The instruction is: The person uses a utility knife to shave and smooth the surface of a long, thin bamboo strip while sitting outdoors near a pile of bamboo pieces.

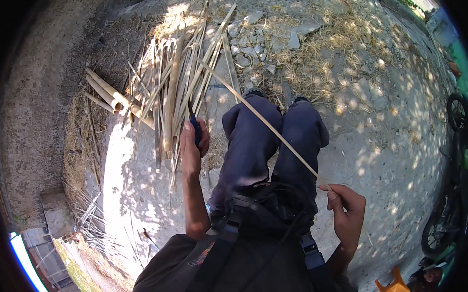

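My left hand (192, 144) is closed around the dark blue handle of a knife (195, 127), its narrow dark blade pointing away from me. Between the thumb and fingers of my right hand (347, 209) is the near end of a long, thin bamboo strip (269, 125). The strip slants across above my knees toward the far left, and its other end overlaps a pile of split bamboo strips (168, 93) in view. That pile lies on the ground just beyond my left hand. The knife blade and the held strip appear apart.
Round bamboo poles (104, 92) lie left of the pile. Broken stones (248, 51) and dry shavings (326, 58) cover ground ahead. More thin strips (97, 223) lie at lower left. At right stand a motorcycle (439, 233), an orange plastic stool (393, 286) and another person (425, 279).
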